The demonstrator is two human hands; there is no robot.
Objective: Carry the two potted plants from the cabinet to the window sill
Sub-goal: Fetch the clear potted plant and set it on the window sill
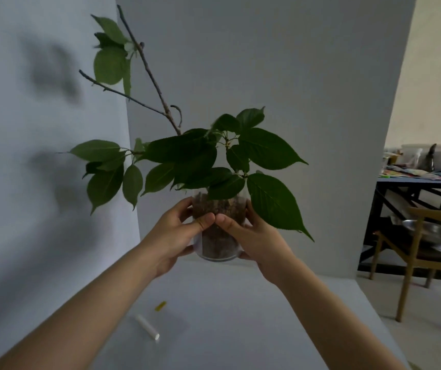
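Note:
A potted plant sits in a clear plastic pot (pixel 218 244) filled with brown soil, with broad green leaves (pixel 195 161) and bare twigs reaching up to the left. Both hands hold the pot in front of me, above a white surface (pixel 240 316). My left hand (pixel 175 236) wraps its left side and my right hand (pixel 254 236) wraps its right side, thumbs meeting at the front. The pot's base appears slightly above the surface. Only one plant is in view.
White walls stand close behind and to the left. A white cylinder (pixel 147 327) and a small yellow piece (pixel 160 306) lie on the surface near me. At right are a wooden chair (pixel 414 252) with a metal bowl (pixel 427 232) and a cluttered dark table (pixel 422 182).

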